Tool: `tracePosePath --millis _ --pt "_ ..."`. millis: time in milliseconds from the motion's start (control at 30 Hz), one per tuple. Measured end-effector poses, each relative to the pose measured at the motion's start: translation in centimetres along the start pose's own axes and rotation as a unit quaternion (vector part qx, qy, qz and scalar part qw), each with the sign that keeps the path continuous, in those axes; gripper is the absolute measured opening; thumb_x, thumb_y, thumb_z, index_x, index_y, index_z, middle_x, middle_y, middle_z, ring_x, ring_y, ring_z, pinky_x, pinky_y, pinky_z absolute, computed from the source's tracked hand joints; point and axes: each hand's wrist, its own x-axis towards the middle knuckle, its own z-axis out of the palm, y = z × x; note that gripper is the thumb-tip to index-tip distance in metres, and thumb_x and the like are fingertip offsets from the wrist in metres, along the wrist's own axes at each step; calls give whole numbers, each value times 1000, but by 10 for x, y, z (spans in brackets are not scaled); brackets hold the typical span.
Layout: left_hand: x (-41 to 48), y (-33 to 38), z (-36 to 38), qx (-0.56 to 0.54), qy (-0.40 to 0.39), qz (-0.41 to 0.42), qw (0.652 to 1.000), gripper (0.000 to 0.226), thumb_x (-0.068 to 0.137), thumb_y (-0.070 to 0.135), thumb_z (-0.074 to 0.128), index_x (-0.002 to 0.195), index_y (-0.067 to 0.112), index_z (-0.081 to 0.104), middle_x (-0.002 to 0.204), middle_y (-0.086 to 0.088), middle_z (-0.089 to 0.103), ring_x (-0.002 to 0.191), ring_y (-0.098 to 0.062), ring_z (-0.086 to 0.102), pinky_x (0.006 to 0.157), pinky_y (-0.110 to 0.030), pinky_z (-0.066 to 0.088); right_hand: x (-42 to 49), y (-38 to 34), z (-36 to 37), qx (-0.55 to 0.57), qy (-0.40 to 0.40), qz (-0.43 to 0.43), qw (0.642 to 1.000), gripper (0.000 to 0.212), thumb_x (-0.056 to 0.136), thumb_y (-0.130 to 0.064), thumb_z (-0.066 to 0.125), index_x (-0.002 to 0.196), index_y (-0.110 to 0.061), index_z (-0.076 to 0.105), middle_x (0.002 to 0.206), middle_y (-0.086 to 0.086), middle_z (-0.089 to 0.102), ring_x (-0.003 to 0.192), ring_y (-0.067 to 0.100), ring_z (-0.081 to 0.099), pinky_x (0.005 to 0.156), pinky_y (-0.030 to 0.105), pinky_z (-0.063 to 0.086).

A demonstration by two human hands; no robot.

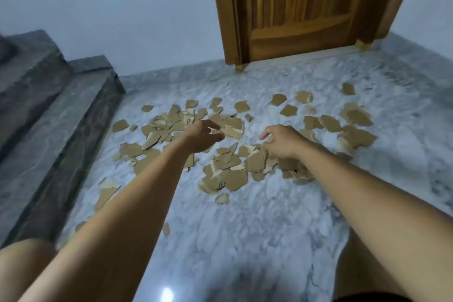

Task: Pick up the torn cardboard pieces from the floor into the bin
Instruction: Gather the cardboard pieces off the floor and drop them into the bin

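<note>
Several torn brown cardboard pieces (235, 179) lie scattered over the grey-white marble floor (257, 240), thickest in the middle. My left hand (202, 136) hovers above the far-left cluster, fingers loosely spread, nothing in it. My right hand (282, 141) hangs over the central heap with fingers loosely curled downward; I see nothing held in it. Both forearms reach forward from the bottom of the view. No bin is in view.
Dark stone steps (49, 115) rise on the left. A wooden door (301, 12) stands shut at the back. Loose pieces (356, 115) spread to the right, and a few (106, 191) lie near the steps. My knees show at the bottom corners.
</note>
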Motion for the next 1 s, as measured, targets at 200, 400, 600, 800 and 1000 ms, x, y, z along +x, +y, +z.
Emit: tracePosePath --millis 200,400,600,800,1000 --pt "-30 -92 -47 -18 31 -17 999 46 89 46 66 129 24 61 138 -8 58 125 -22 56 100 -34 43 19 -88 44 -40 -36 -39 998 29 94 -36 61 121 -28 62 127 6 61 93 20 63 82 33 52" --pt "-49 -193 -49 -32 7 -44 998 45 85 46 70 125 26 62 134 -4 59 122 -20 57 97 -33 46 30 -148 133 -24 -80 -38 996 29 89 -32 59 118 -30 63 123 1 62 98 19 63 89 36 55" --pt "-61 -281 -20 -46 -43 -67 996 48 86 42 71 129 24 60 132 -7 60 116 -23 60 93 -31 46 36 -157 223 -67 -107 7 992 33 88 -31 59 121 -25 62 127 3 60 99 25 65 79 33 55" --pt "-66 -339 29 -37 -78 -90 992 45 83 30 75 125 25 62 127 -5 61 106 -21 61 85 -29 49 53 -119 279 -90 -111 84 986 47 86 -37 68 130 -28 56 133 8 57 112 28 59 92 36 52" --pt "-49 -362 117 -7 -100 -90 991 46 81 17 68 125 28 63 115 -1 62 100 -21 62 81 -31 53 86 -48 335 -132 -78 135 979 64 91 -32 63 149 -29 36 145 12 41 129 37 46 96 40 47"
